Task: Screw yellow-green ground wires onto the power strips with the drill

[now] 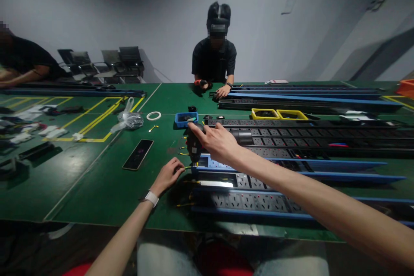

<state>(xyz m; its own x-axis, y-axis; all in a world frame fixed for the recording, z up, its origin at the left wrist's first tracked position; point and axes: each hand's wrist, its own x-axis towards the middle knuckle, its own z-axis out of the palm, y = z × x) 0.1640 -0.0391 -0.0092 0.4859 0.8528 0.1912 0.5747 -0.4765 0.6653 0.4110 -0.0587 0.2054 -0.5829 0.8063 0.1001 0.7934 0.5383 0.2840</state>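
Note:
My right hand is closed around a black power screwdriver, which stands with its nose down over the left end of a blue-edged power strip. Low and to the left, my left hand pinches a short yellow-green wire that comes out of that same end. The tool's tip and the spot it meets are too dark to make out. Nearer me lie more strips, among them a socket strip with a yellow wire at its left end.
A phone, a white ring, a clear plastic bag and a loose yellow wire lie to the left. Beyond the strips stand a blue bin and yellow bins. Across the green table a co-worker leans over other strips.

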